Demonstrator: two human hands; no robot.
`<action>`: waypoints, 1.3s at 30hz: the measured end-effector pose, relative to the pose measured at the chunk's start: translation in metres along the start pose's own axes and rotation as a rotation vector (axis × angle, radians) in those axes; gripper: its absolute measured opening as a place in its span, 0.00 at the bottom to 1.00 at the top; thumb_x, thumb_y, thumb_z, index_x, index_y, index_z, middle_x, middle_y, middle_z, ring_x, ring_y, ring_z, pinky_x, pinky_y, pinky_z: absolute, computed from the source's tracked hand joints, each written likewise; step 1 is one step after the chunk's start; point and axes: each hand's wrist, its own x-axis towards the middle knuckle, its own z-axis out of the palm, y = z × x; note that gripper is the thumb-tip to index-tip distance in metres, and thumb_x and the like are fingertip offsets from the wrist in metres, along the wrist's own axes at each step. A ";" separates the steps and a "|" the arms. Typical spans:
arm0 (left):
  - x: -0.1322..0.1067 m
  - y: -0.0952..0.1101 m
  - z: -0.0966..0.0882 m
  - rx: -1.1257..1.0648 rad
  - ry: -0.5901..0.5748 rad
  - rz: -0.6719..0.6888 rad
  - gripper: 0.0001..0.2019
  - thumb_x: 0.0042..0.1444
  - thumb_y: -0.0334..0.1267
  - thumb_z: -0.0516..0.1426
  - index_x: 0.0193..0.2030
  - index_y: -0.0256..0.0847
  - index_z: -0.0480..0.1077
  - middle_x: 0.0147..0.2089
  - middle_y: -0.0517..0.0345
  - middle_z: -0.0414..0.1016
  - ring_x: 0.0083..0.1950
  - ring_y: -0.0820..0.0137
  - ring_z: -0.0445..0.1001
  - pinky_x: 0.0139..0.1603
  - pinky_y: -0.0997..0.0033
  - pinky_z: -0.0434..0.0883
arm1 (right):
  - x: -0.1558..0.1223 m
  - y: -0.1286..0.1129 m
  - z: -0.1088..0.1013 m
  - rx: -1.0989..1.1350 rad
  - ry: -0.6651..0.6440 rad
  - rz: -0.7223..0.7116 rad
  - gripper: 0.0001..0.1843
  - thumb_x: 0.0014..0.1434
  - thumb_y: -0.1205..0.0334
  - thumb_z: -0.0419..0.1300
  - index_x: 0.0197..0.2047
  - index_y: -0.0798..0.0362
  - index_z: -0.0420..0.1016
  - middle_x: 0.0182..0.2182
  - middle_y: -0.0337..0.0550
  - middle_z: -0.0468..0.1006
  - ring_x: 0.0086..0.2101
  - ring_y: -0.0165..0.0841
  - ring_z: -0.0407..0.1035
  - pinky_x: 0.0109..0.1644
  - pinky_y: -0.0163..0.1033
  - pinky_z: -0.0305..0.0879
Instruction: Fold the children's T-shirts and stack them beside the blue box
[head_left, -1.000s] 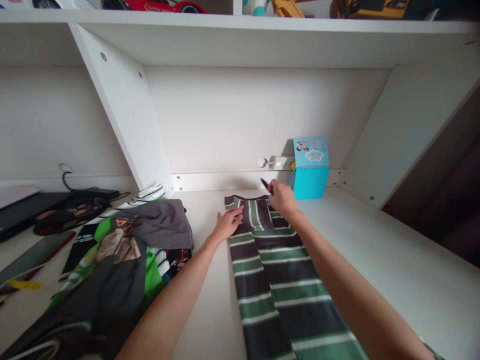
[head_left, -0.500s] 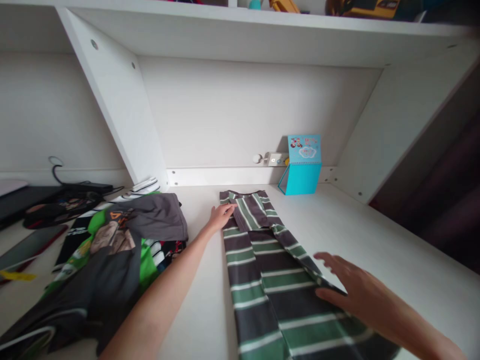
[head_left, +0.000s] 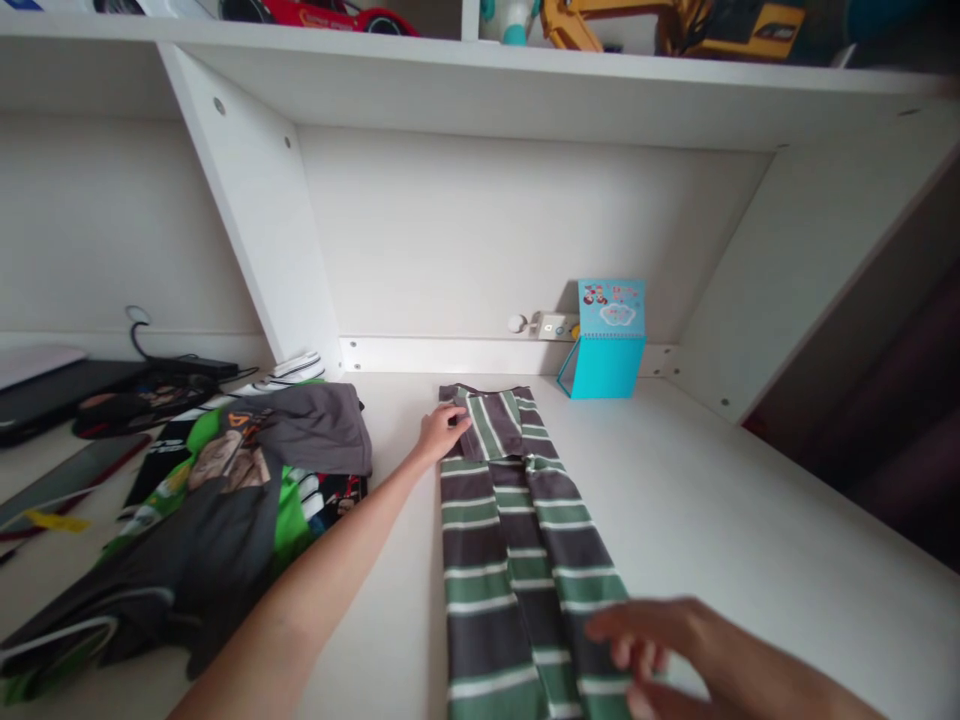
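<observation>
My left hand (head_left: 441,432) lies with fingers spread and flat on the far left corner of the striped shirt (head_left: 510,540), pressing it to the white desk (head_left: 712,500) rather than gripping it. My right hand (head_left: 660,645) hovers at the near right edge of the same shirt, fingers loosely curled and blurred; I cannot tell whether it pinches the cloth or only touches it. The shirt lies folded into a long narrow strip running away from me down the middle of the desk, dark grey with green bands edged in thin white lines, its far end turned back in a small flap. Left of it, just beside my forearm, sits a heap of clothes (head_left: 225,500), green and dark grey, with an orange print I cannot read. Behind the shirt, against the back wall, stands a turquoise box (head_left: 606,345) with small cartoon stickers on top, their writing too small to make out. Toy vehicles (head_left: 675,25) line the shelf above.
</observation>
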 end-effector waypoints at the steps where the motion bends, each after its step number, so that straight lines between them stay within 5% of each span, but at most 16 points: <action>1: -0.002 0.000 0.001 0.061 0.005 0.016 0.16 0.52 0.43 0.56 0.47 0.41 0.71 0.55 0.51 0.66 0.56 0.62 0.65 0.59 0.62 0.58 | 0.016 0.009 -0.007 -0.005 0.053 0.045 0.18 0.60 0.51 0.48 0.50 0.43 0.69 0.40 0.40 0.77 0.36 0.32 0.73 0.38 0.33 0.70; 4: -0.007 0.003 0.000 0.255 0.005 0.084 0.21 0.53 0.45 0.55 0.53 0.41 0.67 0.62 0.47 0.56 0.60 0.60 0.58 0.60 0.59 0.56 | 0.079 0.049 -0.015 -0.139 0.297 0.060 0.23 0.62 0.51 0.42 0.54 0.50 0.65 0.51 0.46 0.70 0.48 0.36 0.66 0.51 0.41 0.64; 6: -0.009 0.005 -0.001 0.332 -0.037 0.112 0.26 0.55 0.49 0.53 0.59 0.43 0.60 0.66 0.47 0.47 0.64 0.58 0.52 0.60 0.55 0.54 | 0.120 0.075 -0.007 -0.248 0.381 0.043 0.29 0.62 0.51 0.39 0.60 0.58 0.56 0.60 0.50 0.57 0.58 0.36 0.53 0.61 0.41 0.51; 9: -0.012 0.007 -0.004 0.426 -0.198 0.111 0.29 0.56 0.56 0.47 0.62 0.49 0.53 0.68 0.50 0.41 0.66 0.55 0.43 0.59 0.43 0.47 | 0.159 0.104 0.010 -0.332 0.296 0.079 0.34 0.62 0.47 0.37 0.64 0.63 0.46 0.63 0.51 0.46 0.62 0.37 0.40 0.63 0.45 0.44; 14: -0.011 0.012 -0.004 0.505 -0.346 0.080 0.29 0.57 0.60 0.40 0.63 0.54 0.50 0.69 0.55 0.36 0.67 0.54 0.36 0.58 0.37 0.41 | 0.188 0.131 -0.011 -0.351 0.110 0.118 0.35 0.60 0.40 0.36 0.62 0.51 0.54 0.60 0.41 0.56 0.59 0.39 0.51 0.60 0.43 0.51; 17: -0.009 0.015 -0.004 0.518 -0.373 0.068 0.30 0.57 0.60 0.39 0.64 0.54 0.47 0.69 0.56 0.34 0.67 0.54 0.35 0.58 0.36 0.39 | 0.223 0.144 -0.028 -0.374 0.188 0.177 0.34 0.62 0.44 0.33 0.63 0.54 0.51 0.62 0.44 0.50 0.61 0.38 0.44 0.61 0.43 0.47; 24: -0.009 0.017 -0.009 0.490 -0.401 0.044 0.34 0.54 0.65 0.37 0.65 0.54 0.43 0.69 0.55 0.32 0.68 0.55 0.33 0.59 0.38 0.37 | 0.285 0.162 -0.018 -0.396 0.282 0.321 0.33 0.62 0.46 0.33 0.65 0.54 0.41 0.64 0.46 0.43 0.62 0.39 0.36 0.60 0.58 0.40; 27: -0.009 0.016 -0.009 0.472 -0.401 0.045 0.35 0.52 0.66 0.38 0.64 0.56 0.45 0.69 0.55 0.33 0.67 0.53 0.32 0.59 0.37 0.37 | 0.278 0.160 -0.026 -0.381 0.274 0.303 0.35 0.61 0.43 0.33 0.66 0.54 0.40 0.64 0.48 0.43 0.62 0.40 0.38 0.60 0.59 0.41; 30: -0.008 0.015 -0.008 0.453 -0.388 0.047 0.34 0.53 0.66 0.39 0.64 0.56 0.47 0.69 0.54 0.34 0.67 0.52 0.33 0.58 0.36 0.37 | 0.242 0.148 -0.025 -0.368 0.237 0.244 0.36 0.61 0.41 0.32 0.66 0.53 0.37 0.64 0.47 0.42 0.62 0.39 0.37 0.60 0.57 0.43; 36: -0.009 0.013 -0.005 0.462 -0.371 0.072 0.33 0.54 0.64 0.41 0.64 0.54 0.48 0.68 0.53 0.36 0.67 0.53 0.36 0.58 0.36 0.38 | 0.096 0.112 0.041 -0.424 0.164 0.011 0.37 0.59 0.41 0.42 0.66 0.50 0.35 0.64 0.45 0.39 0.62 0.41 0.35 0.61 0.54 0.42; 39: -0.010 0.015 -0.005 0.468 -0.366 0.075 0.33 0.55 0.63 0.41 0.64 0.52 0.48 0.68 0.52 0.37 0.67 0.53 0.36 0.58 0.35 0.38 | 0.026 0.108 0.068 -0.434 0.077 -0.125 0.38 0.56 0.43 0.50 0.64 0.40 0.37 0.62 0.43 0.47 0.58 0.46 0.45 0.55 0.56 0.56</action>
